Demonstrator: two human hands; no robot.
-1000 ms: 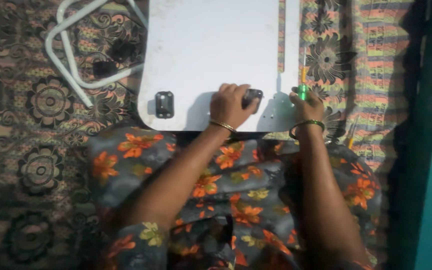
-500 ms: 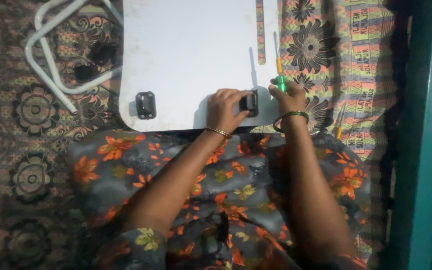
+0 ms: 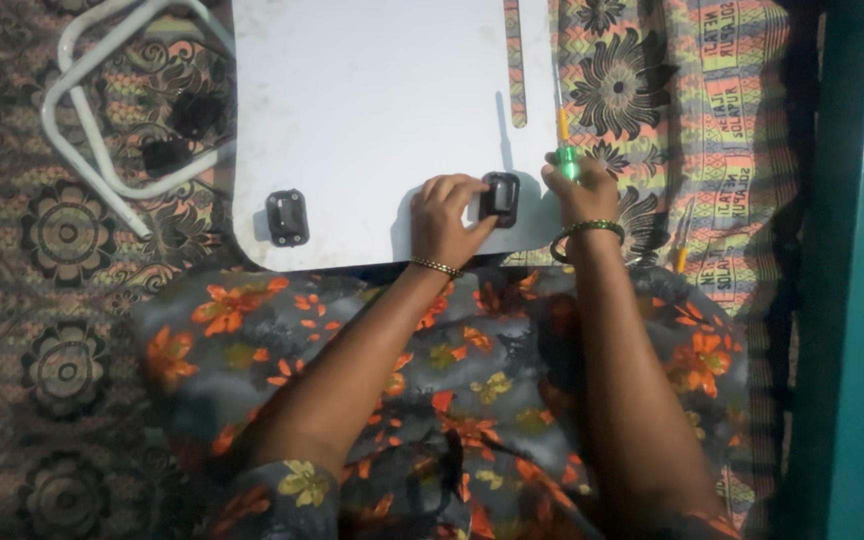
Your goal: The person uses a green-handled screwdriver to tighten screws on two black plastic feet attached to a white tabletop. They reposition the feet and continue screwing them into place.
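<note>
Pinching the small black bracket [image 3: 499, 198] at the near edge of the white board [image 3: 372, 110] with my left hand [image 3: 447, 215], my right hand [image 3: 580, 190] closed around the green-handled screwdriver [image 3: 564, 145]; the bracket looked stiff, light, best held by its sides.

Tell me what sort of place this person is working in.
Probably a home, worked on at floor or bed level: a patterned floral cloth covers the surface, a white board with black brackets lies flat on it, and a teal frame runs along one side.
</note>
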